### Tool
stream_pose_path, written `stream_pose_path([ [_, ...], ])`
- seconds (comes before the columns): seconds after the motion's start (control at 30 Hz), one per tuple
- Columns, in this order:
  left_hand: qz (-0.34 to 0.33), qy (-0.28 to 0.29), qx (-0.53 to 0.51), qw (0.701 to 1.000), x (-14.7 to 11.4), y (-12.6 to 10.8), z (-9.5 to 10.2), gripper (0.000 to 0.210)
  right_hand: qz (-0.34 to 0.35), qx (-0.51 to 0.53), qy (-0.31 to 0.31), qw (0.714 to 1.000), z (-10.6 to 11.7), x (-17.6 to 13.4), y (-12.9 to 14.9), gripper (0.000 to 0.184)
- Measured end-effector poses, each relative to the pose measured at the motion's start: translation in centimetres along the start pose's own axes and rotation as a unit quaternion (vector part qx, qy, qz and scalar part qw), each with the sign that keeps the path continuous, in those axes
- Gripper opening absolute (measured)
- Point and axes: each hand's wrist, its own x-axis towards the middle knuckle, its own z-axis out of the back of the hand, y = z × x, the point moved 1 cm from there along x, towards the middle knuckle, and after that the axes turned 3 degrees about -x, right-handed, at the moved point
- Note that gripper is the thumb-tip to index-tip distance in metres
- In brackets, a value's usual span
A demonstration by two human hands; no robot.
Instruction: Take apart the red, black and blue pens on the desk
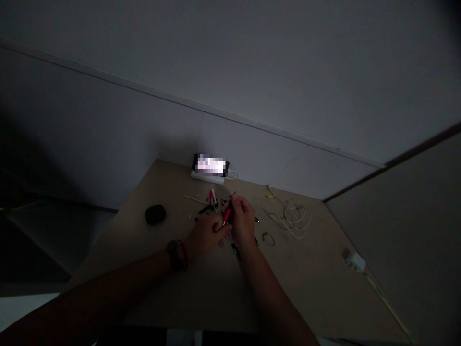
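Observation:
Both of my hands are close together over the table, with a red pen (pixel 226 216) between them. My left hand (pixel 204 233), with a dark watch and a red band at its wrist, is closed around the pen's lower end. My right hand (pixel 243 218) pinches a thin dark piece (pixel 234 193) at its fingertips; whether this belongs to the pen I cannot tell in the dim light. Just beyond my left hand lies a red and white marker-like piece (pixel 212 196) among small dark parts. A dark pen-like piece (pixel 235 248) lies below my hands.
A lit phone (pixel 211 165) leans on a white block (pixel 207 179) by the wall. The table (pixel 288 283) also bears a black rounded case (pixel 155 214), a coiled white cable (pixel 293 222), a small ring-shaped loop (pixel 268 238) and a white plug or socket (pixel 355 261) at right.

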Motion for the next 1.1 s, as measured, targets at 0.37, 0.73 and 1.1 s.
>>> stream_pose_path([
  [0.37, 0.039, 0.06, -0.041, 0.997, -0.2, 0.6, -0.3, 0.048, -0.055, 0.141, 0.005, 0.988, -0.3, 0.1, 0.9, 0.025],
  [0.73, 0.037, 0.057, -0.065, 0.996, 0.0, 0.5, -0.3, 0.053, -0.11, 0.191, 0.057, 0.974, -0.7, -0.5, 1.7, 0.032],
  [1.1, 0.026, 0.046, -0.057, 0.997, 0.0, 0.2, -0.3, 0.052, -0.092, 0.152, 0.025, 0.984, -0.7, -0.5, 1.3, 0.032],
])
